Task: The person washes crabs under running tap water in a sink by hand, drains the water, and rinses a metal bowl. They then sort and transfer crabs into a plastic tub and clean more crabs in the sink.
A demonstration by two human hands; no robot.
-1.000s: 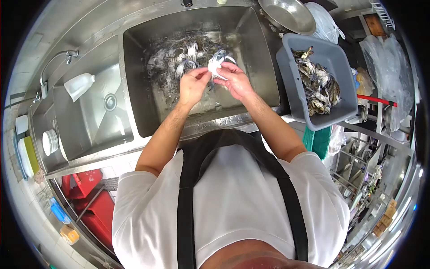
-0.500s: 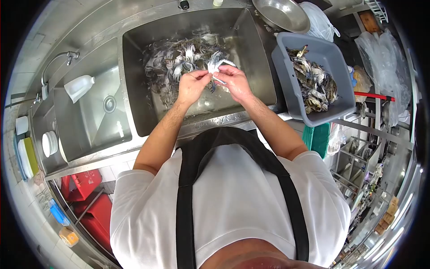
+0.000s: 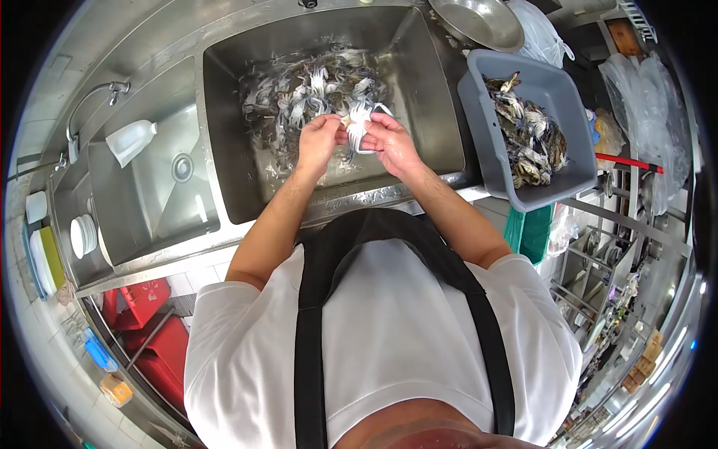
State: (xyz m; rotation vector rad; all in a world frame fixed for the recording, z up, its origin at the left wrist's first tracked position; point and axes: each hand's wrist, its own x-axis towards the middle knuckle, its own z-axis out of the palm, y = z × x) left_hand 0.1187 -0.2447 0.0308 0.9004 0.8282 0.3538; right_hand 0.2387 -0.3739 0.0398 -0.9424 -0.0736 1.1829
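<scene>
A crab [image 3: 358, 124], its pale underside showing, is held between my two hands over the large steel sink [image 3: 247, 202]. My left hand [image 3: 320, 144] pinches its left edge, where a small yellowish bit shows at the fingertips. Around the crab's right side, the fingers of my right hand [image 3: 394, 144] are closed, with a pale claw sticking out beside them. Many more crabs [image 3: 299, 101] lie in a wet heap in the sink, just beyond my hands.
At the right stands a grey tub [image 3: 572, 161] holding several crabs. A metal bowl [image 3: 482, 24] and a plastic bag [image 3: 540, 34] are behind it. The left sink basin [image 3: 149, 202] has a white jug [image 3: 131, 142] and a faucet [image 3: 93, 93].
The crab has turned between my hands, so more of its pale underside faces up. My hands have stayed nearly in place. The view has shifted slightly.
</scene>
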